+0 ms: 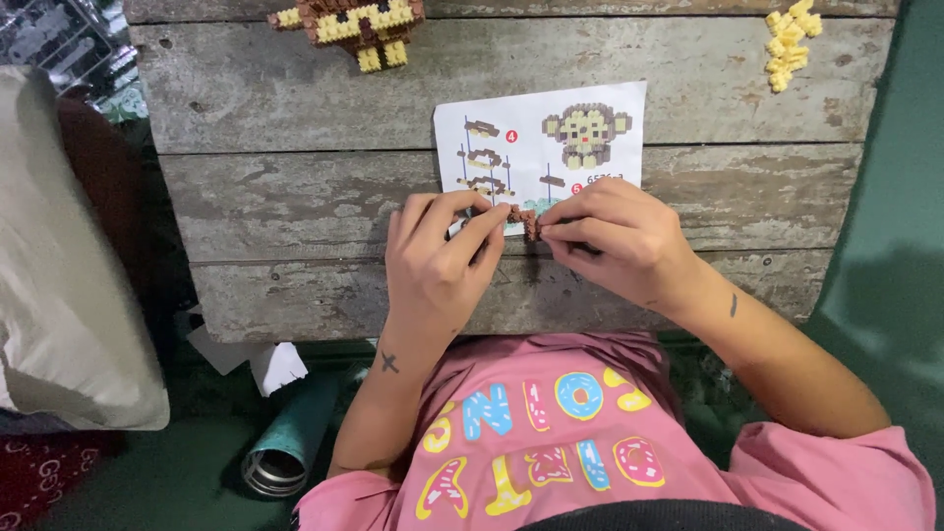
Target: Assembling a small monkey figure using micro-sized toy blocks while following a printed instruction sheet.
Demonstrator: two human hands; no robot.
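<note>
Both hands pinch one small brown cluster of tiny plastic building bricks [526,221], held between them just above the weathered grey wooden plank table [295,197]. Left hand [438,256]: fingers [482,231] curled in, thumb and index tips closed on the cluster's left end, other fingers folded loosely. Right hand [615,236]: fingers bunched tight, tips clamped on the cluster's right end; thumb mostly hidden under the fingers, so exact contact there can't be told. Neither hand is open. Grip looks like a fingertip press from both sides, probably because the bricks are too small for anything but tips, and opposing pressure seats the studs.

The cluster sits right over the lower edge of the white printed instruction sheet showing a brick monkey and numbered step drawings [541,147], which lies flat on the table just beyond the hands, likely kept there so the steps can be read while holding the piece low and close.

Farther out: a partly built brown-and-yellow brick figure [354,25] at the table's far edge, left of centre, well apart from the hands. A loose heap of pale yellow bricks [789,44] at the far right corner. On the green floor to the left, a teal metal cylinder lying on its side [285,447], a scrap of white paper [277,366] near it, and a cream cushion [59,275] beside the table.
</note>
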